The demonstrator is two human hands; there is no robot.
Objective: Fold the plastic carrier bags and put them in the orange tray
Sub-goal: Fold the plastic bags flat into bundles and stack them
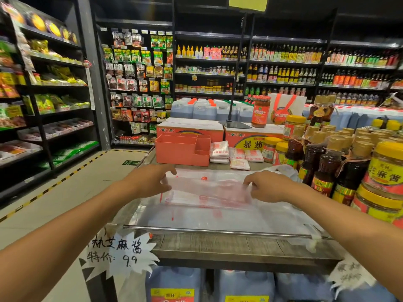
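At frame centre, my left hand [150, 182] and right hand [270, 186] each pinch the clear carrier bag [207, 192] spread on the worktop [239, 245], with the orange tray [181, 149] just above.

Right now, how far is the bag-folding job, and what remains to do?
Done: a few folded bags lie in stacks right of the orange tray, not in it. In hand: the left hand and right hand hold one clear bag, partly folded. Left: finish this fold, then move the bags into the tray.
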